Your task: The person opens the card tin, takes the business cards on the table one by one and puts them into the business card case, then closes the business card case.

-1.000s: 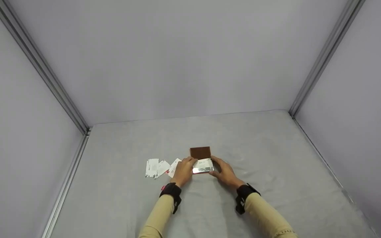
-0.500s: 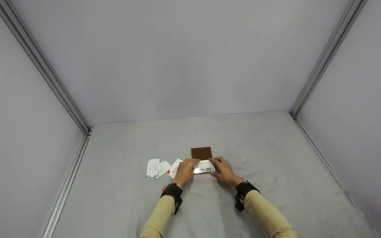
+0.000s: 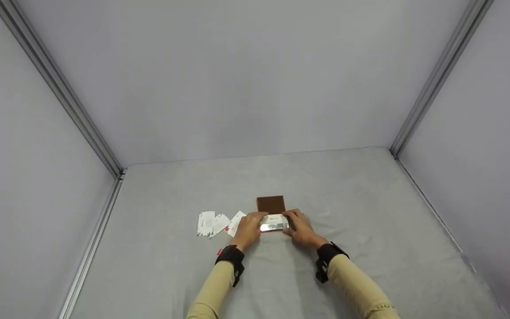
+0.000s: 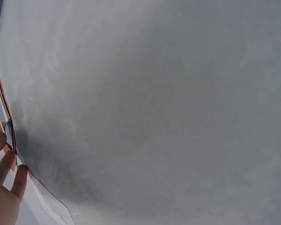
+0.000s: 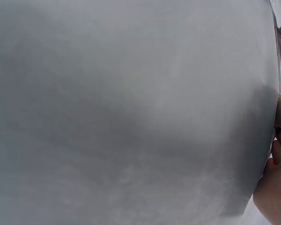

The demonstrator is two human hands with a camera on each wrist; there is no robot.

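A small card case lies on the grey cloth (image 3: 370,212), its brown lid (image 3: 271,204) folded open away from me and its shiny metal tray (image 3: 274,227) towards me. White cards (image 3: 275,219) sit in the tray. My left hand (image 3: 248,230) grips the tray's left end, thumb on the cards. At the right end my right hand (image 3: 300,228) holds the tray, fingers reaching over its top. The left wrist view shows only fingertips (image 4: 7,173) and the case's edge (image 4: 2,112). In the right wrist view, fingers (image 5: 276,187) show at the right border.
Several loose white cards (image 3: 214,223) with red marks lie fanned on the cloth just left of my left hand. Grey walls with metal corner rails (image 3: 60,97) enclose the surface on three sides.
My right hand has slid left, closer over the tray's right end, and less of the white cards shows. The left hand and the loose cards have stayed put.
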